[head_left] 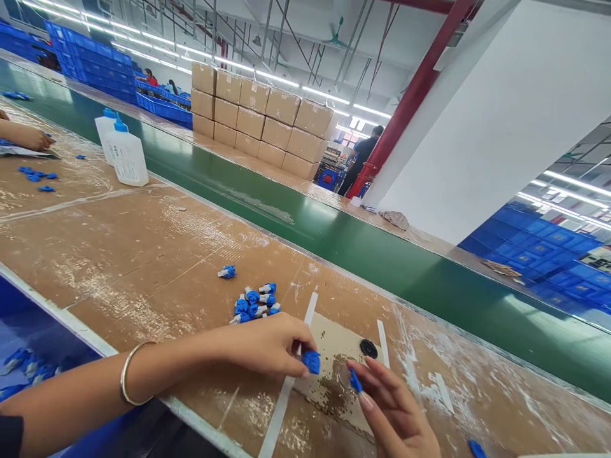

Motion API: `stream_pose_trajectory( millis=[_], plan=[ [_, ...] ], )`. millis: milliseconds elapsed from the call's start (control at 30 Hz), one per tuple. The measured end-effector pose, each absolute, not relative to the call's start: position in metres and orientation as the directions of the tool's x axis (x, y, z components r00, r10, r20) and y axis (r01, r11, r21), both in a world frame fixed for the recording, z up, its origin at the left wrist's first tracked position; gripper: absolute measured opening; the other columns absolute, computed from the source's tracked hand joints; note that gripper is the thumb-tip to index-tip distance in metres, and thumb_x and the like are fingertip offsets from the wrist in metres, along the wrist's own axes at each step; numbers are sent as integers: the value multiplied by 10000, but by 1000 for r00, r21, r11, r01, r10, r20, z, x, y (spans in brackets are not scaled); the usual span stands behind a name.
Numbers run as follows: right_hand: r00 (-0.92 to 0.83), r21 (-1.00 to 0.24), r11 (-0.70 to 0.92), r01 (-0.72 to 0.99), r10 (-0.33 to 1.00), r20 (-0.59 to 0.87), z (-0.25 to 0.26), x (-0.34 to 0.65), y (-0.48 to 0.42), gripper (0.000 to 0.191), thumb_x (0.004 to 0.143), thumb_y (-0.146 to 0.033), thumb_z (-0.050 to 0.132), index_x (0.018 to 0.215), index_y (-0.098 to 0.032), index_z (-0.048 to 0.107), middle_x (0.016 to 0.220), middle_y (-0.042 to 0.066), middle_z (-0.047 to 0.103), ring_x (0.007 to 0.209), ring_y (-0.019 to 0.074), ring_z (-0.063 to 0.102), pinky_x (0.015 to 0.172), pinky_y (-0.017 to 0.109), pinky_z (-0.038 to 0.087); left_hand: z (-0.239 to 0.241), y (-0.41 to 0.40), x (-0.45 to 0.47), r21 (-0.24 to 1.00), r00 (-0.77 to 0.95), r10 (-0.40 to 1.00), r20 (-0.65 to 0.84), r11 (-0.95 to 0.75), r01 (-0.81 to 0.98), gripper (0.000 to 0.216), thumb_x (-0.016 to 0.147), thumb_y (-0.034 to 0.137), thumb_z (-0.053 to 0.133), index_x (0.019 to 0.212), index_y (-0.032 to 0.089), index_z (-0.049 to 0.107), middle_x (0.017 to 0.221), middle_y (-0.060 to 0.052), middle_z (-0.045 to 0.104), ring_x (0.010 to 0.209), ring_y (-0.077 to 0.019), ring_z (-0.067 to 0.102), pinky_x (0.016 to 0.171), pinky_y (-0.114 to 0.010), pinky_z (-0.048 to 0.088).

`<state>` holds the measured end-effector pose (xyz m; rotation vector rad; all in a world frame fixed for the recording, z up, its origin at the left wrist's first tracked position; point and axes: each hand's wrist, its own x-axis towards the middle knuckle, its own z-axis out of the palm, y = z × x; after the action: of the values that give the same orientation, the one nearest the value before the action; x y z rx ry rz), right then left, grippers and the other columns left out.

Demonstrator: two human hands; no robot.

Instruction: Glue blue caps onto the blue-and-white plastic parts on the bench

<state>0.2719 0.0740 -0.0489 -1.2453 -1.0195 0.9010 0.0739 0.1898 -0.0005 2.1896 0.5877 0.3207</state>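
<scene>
My left hand (281,346) pinches a small blue plastic part (312,362) between thumb and fingers, over the left edge of a taped-down card (334,337). To its right, my right hand (394,407) grips a thinner blue plastic piece (355,380) at its fingertips. The two pieces are apart. Beneath them the card carries a wet, brownish smear, and a round black cap (368,348) sits near its right edge. Behind my left hand lies a pile of blue parts with whitish ends (252,303). What exactly these parts are, I cannot tell.
A green conveyor belt (229,184) runs behind the worktable (143,254). Two white bottles with blue caps (128,156) stand at the left. Another person's hand (28,136) is at far left. A blue piece (476,448) lies at lower right; a bin of blue parts (31,369) is below left.
</scene>
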Motion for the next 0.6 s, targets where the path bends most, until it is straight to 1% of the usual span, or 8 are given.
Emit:
stream_pose_trajectory(
  millis=[33,67,133,200,300,400,533,600],
  plan=[
    [324,-985,106,-138,944,56,-48,266,73,387,732,-421,667,1081,-299,554,1070,19,662,1025,148,588,869,248,453,-2,188,77,897,860,509,-15,-373,236,212,740,251,638,931,161,650,821,-5,620,764,-137,555,699,-226,420],
    [334,-964,103,-245,942,15,-47,261,72,401,702,-415,699,1064,-301,567,1063,13,666,1019,143,593,857,232,458,-4,186,79,967,866,497,-56,-189,171,231,742,275,641,942,160,650,796,2,630,729,-126,569,677,-217,428],
    [351,-926,118,-360,936,-17,-47,252,73,420,659,-393,743,1038,-297,589,1045,10,674,1010,139,601,845,212,462,-8,184,83,992,881,462,-105,109,61,269,737,318,653,947,150,645,762,-4,646,679,-122,594,653,-224,446],
    [371,-910,140,-390,928,-17,-46,245,74,416,651,-374,753,1028,-289,598,1036,13,677,1015,141,599,853,210,460,-10,182,86,962,898,423,-121,273,1,333,716,346,679,972,141,626,738,-23,660,628,-127,612,625,-244,464],
    [402,-910,158,-383,916,-10,-46,237,75,412,668,-365,739,1043,-291,584,1046,15,674,1017,155,599,837,236,482,-13,179,88,925,917,384,-110,378,-47,383,695,357,708,986,136,592,733,-49,678,630,-146,638,623,-268,486],
    [442,-936,174,-305,897,23,-47,231,75,416,674,-362,730,1051,-278,574,1041,21,673,978,157,613,802,238,502,-15,178,89,902,911,397,-112,425,-74,380,674,351,730,953,143,577,730,-46,682,654,-154,654,630,-274,499],
    [503,-964,235,-123,852,143,-51,228,76,390,707,-346,692,1057,-234,561,1041,51,661,961,159,611,807,258,504,-17,179,90,893,900,412,-140,445,-64,432,622,352,768,950,142,581,724,-36,681,632,-148,652,643,-287,507],
    [518,-961,274,34,817,252,-55,226,77,379,733,-333,660,1073,-207,548,1064,78,644,972,178,604,826,305,500,-16,180,90,896,893,423,-155,440,-53,428,622,360,765,943,140,586,716,-35,676,633,-147,647,651,-289,504]
  ],
)
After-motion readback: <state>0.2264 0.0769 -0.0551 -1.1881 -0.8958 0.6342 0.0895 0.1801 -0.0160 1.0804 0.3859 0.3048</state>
